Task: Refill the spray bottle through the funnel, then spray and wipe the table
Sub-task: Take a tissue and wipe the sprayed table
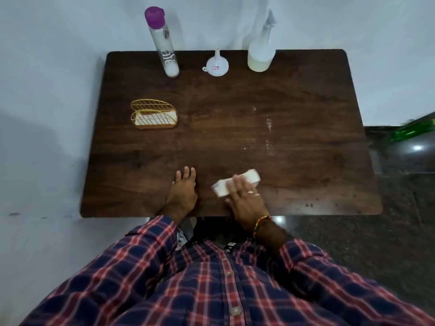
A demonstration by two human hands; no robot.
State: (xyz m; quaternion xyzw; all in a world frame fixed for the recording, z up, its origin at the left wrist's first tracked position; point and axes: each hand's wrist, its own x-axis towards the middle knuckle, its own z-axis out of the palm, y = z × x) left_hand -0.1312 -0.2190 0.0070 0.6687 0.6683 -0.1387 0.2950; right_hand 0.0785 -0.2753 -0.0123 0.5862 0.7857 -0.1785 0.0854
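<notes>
A dark wooden table (pixel 306 180) fills the middle of the head view. My right hand (pixel 244 198) presses a folded white tissue (pixel 222 187) flat on the table near the front edge. My left hand (pixel 183 191) lies flat beside it with fingers apart, holding nothing. At the back edge stand a white spray bottle (pixel 261 52), a white funnel (pixel 217 65) turned mouth-down, and a tall clear bottle with a purple cap (pixel 163 43). Wet streaks (pixel 268 135) show on the right half of the table.
A gold wire holder with white tissues (pixel 153 115) sits at the table's left. A white wall runs behind and to the left. Dark stone floor lies to the right, with a green object (pixel 414 129) at the right edge.
</notes>
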